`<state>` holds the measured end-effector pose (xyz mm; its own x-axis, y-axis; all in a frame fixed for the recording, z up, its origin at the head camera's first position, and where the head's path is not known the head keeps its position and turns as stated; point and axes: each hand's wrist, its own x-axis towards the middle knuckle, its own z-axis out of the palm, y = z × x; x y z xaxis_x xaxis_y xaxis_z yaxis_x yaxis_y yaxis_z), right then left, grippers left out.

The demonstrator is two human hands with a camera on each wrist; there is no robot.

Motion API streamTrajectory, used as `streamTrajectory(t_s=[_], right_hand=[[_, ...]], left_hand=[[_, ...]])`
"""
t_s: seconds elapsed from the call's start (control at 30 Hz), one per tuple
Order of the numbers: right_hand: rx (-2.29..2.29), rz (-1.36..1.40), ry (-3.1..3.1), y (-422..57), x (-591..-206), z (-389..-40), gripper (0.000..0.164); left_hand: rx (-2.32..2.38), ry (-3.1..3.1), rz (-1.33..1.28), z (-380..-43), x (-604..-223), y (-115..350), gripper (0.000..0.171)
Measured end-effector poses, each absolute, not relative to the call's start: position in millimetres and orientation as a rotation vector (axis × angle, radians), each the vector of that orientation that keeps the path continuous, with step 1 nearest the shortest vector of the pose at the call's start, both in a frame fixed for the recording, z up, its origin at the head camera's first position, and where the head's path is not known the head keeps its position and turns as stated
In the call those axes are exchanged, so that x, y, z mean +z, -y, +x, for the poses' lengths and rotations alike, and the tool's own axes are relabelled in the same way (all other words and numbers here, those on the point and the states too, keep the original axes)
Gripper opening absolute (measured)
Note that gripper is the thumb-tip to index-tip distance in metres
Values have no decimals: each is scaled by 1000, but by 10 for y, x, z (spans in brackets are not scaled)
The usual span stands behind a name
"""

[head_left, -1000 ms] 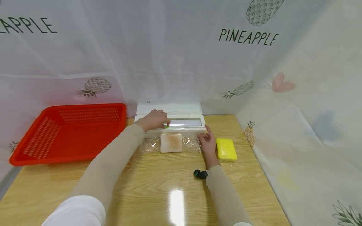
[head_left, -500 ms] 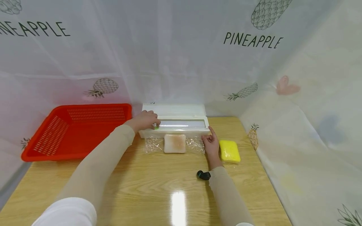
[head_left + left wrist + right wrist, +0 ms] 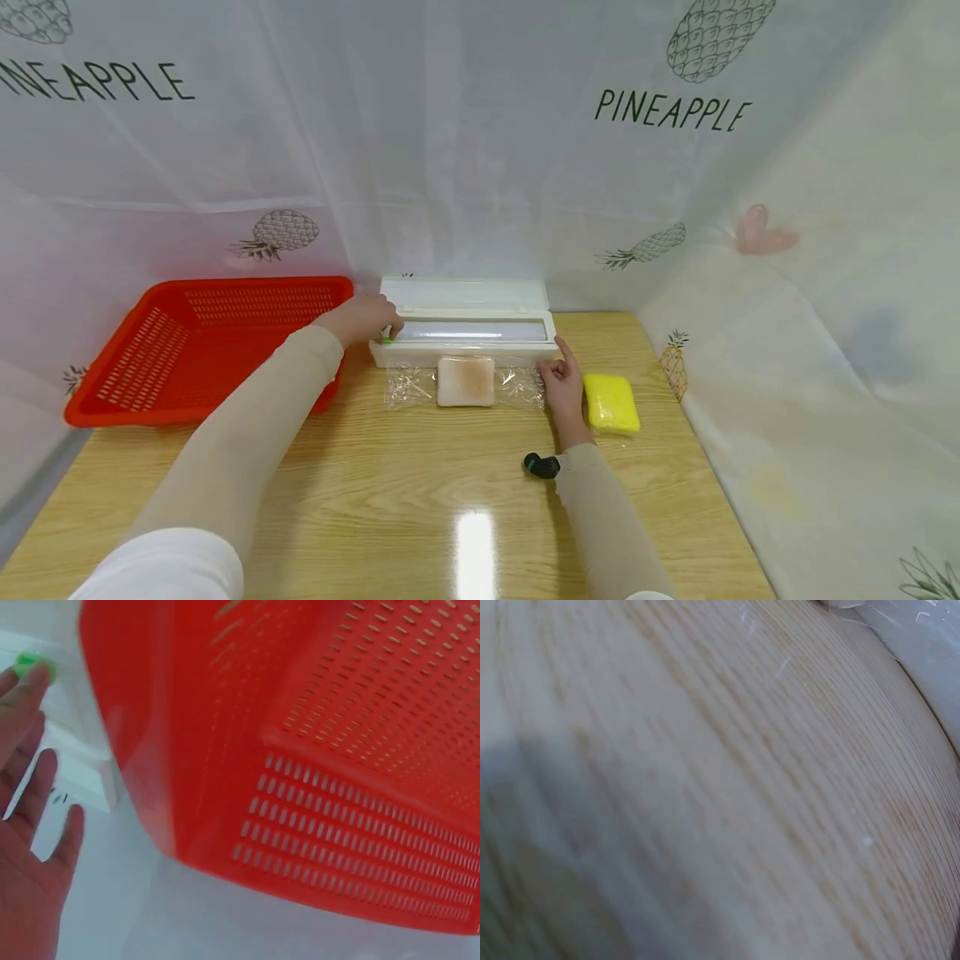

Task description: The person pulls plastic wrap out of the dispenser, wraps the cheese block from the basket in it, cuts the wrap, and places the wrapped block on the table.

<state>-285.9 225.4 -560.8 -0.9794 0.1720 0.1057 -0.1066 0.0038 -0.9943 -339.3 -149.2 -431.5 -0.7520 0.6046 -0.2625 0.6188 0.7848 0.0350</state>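
Note:
A long white cling film dispenser point(image 3: 405, 357) lies on the table with its lid point(image 3: 465, 293) raised at the back. At its left end my left hand point(image 3: 362, 318) pinches a small green slide cutter point(image 3: 387, 338); the left wrist view shows a finger on that green piece point(image 3: 31, 666). A sheet of clear cling film point(image 3: 411, 386) lies in front, with a toast-shaped pale block point(image 3: 465, 383) on its middle. My right hand point(image 3: 566, 387) stretches its index finger to the dispenser's right end. Its other fingers curl by the film's right edge; I cannot tell whether they grip it.
A red plastic basket point(image 3: 210, 408) stands at the left, close to the left forearm. Right of my right hand sits a film-covered yellow block point(image 3: 611, 403). A black device point(image 3: 542, 466) is at the right wrist. A pineapple-print sheet point(image 3: 480, 167) hangs behind the wooden table point(image 3: 405, 500).
My left hand has slid the green cutter leftward along the dispenser to its left end. The right hand has stayed by the right end. The head view has shifted a little.

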Motion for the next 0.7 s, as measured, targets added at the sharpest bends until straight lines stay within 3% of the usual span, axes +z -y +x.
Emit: streamTrajectory(t_s=[0.3,0.7], right_hand=[[2096,-89,2091,-2253,-5582,-2851,58],[2218,-92,2020,-2237,-5522,-2772,53]], left_hand=[[22,-2712,727,-3316,-4287,1588,24],[6,-2824,898,-3148,-4340,1247,39]])
